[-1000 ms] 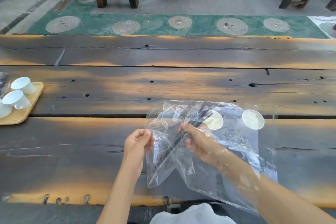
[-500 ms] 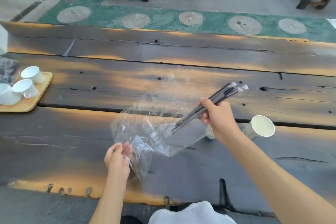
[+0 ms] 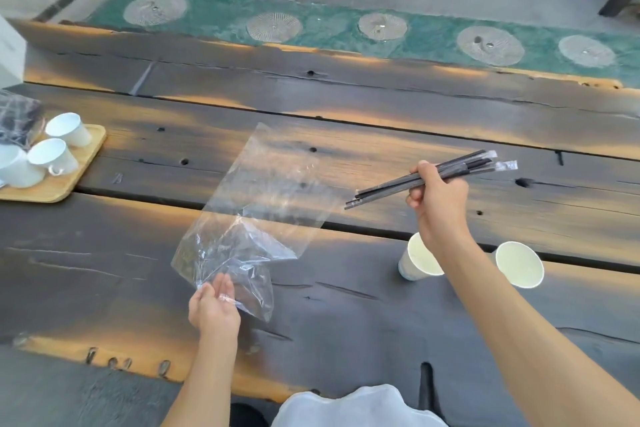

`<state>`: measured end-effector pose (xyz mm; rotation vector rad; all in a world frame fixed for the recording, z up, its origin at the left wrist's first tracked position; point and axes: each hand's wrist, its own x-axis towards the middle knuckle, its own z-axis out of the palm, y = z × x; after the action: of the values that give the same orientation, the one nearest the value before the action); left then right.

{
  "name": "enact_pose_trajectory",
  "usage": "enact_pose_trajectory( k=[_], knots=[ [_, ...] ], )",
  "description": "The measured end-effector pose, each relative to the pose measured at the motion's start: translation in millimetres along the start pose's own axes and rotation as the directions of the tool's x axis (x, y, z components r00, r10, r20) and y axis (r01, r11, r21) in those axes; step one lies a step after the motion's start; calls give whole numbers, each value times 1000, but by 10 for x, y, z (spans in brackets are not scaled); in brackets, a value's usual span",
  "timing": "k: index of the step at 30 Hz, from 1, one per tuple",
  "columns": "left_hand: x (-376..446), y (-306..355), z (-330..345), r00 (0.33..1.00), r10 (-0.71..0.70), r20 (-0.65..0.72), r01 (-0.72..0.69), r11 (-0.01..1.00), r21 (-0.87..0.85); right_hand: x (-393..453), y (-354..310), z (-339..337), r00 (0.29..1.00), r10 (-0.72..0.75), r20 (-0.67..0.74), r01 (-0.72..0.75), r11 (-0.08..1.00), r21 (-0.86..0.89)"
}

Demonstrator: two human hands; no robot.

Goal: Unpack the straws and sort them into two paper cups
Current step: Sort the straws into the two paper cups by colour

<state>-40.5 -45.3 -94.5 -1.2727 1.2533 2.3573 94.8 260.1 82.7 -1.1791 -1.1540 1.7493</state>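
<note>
Now the bundle of thin black wrapped straws (image 3: 420,178) is clenched in the right hand (image 3: 438,199), held above two white paper cups (image 3: 419,256) at near right. Left hand (image 3: 214,305) loosely pinches the empty clear plastic bag (image 3: 256,215). Risk: straws are individually sleeved, so they may slip from the fist; the light cups could tip.

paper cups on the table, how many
2: one paper cup partly behind the right wrist, another paper cup just right of that forearm, both upright on the table.

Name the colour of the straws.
Black, in clear wrappers; the straws show in the head view.
</note>
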Motion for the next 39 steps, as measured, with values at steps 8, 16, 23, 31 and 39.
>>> enact_pose_trajectory(
  k=[8,16,23,31,39],
  knots=[
    [160,-159,130,999,-16,-35,20,992,123,138,552,17,967,189,174,-106,910,-400],
    [296,-279,192,1000,-22,-20,28,907,419,253,1717,-17,827,547,127,-293,613,-733],
    [282,-388,142,997,-49,-54,70,848,525,267,2183,-5,861,508,4,-211,364,-907],
    [152,-577,-65,970,107,-216,79,707,703,268,2188,-79,920,391,-25,-192,394,-899],
    [-529,-1114,-34,900,11,437,-437,49,898,-12,2061,-501,927,376,-12,-237,560,-794]
  ],
)
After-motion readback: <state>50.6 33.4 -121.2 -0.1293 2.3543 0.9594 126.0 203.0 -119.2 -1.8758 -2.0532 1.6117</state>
